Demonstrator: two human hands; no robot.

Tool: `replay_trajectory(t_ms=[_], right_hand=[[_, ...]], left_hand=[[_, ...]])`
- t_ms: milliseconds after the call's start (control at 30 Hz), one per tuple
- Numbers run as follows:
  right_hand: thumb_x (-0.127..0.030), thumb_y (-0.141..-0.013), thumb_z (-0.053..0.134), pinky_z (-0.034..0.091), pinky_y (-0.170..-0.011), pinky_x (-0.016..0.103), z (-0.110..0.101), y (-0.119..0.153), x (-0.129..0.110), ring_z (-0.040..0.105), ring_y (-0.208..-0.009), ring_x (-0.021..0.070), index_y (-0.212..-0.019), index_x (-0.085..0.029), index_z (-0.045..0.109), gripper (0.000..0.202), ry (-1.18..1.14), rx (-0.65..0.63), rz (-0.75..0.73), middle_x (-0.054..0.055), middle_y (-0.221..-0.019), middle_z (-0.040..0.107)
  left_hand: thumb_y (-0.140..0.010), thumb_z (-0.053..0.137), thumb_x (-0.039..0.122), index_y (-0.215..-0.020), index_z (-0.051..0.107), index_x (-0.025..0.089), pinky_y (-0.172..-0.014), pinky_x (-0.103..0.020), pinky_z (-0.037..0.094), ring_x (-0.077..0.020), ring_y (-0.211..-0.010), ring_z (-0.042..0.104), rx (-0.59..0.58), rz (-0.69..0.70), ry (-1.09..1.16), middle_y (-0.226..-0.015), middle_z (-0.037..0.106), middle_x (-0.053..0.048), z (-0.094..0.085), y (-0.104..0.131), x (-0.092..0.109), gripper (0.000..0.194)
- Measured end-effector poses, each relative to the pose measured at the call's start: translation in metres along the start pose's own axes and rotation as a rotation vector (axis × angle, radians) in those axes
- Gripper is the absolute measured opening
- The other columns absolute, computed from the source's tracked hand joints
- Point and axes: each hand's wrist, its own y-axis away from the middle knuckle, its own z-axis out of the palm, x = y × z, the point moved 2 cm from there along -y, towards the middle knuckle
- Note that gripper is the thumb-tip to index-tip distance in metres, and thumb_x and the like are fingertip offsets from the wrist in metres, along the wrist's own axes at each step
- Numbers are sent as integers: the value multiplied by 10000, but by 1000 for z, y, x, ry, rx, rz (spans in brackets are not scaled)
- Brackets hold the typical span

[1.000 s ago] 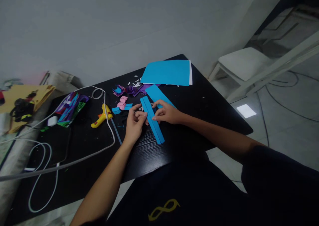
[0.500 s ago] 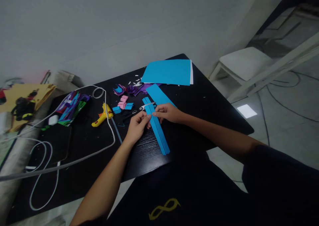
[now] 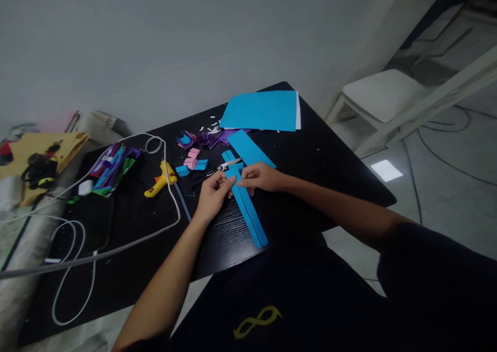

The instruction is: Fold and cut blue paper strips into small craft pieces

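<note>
A long folded strip of blue paper [image 3: 250, 215] slants toward me over the near part of the black table. My left hand [image 3: 213, 194] pinches its far end between thumb and fingers from the left. From the right, my right hand [image 3: 258, 178] grips the same end, fingertips curled at its edge. Just beyond my hands lie scissors [image 3: 231, 164] with silver blades and dark handles, partly hidden by my left hand. Another blue strip end shows under the blades. A flat piece of blue paper [image 3: 250, 147] rests behind my right hand.
Blue sheets [image 3: 264, 111] lie at the table's far corner. Pink folded pieces [image 3: 191, 160], purple paper [image 3: 212, 140] and white scraps sit nearby. At left are a yellow glue gun [image 3: 161, 179], a white cable [image 3: 173, 196] and colourful strips [image 3: 116, 165]. A white chair [image 3: 382, 93] stands right.
The folded blue strip has shifted slightly toward me, its near end now closer to the table edge. More of the scissors shows. Both hands keep their hold.
</note>
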Motion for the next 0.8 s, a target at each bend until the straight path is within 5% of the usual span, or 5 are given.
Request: replay_trajectory(t_ms=[233, 467, 567, 800], right_hand=[[-338, -735, 871, 567, -557, 242, 3, 2, 0, 666, -545, 120, -752, -133, 626, 319, 1, -43, 17, -2, -622, 691], [-372, -794, 819, 565, -559, 219, 8, 6, -1, 649, -563, 107, -750, -123, 661, 298, 7, -184, 69, -5, -626, 684], [-350, -795, 813, 545, -549, 206, 6, 5, -1, 639, -557, 100, -746, -125, 676, 267, 6, -119, 63, -5, -637, 696], [-372, -720, 874, 578, -545, 218, -2, 1, -1, 666, -591, 119, -702, -120, 684, 316, -33, 114, 37, 14, -660, 708]], left_hand=[[-787, 821, 477, -686, 622, 174, -511, -220, 388, -90, -471, 500, -1, -25, 22, -519, 569, 37, -1, -1, 2, 376], [-850, 786, 400, -729, 597, 192, -465, -207, 324, -78, -448, 425, 182, 8, 149, -493, 488, 69, -9, -2, -3, 306], [-854, 781, 417, -745, 583, 202, -455, -205, 339, -80, -441, 418, 192, 10, 195, -500, 491, 72, -10, -4, -4, 312], [-791, 800, 551, -714, 627, 184, -469, -210, 394, -93, -475, 506, 16, -43, -4, -555, 581, 31, -1, -2, -3, 413]])
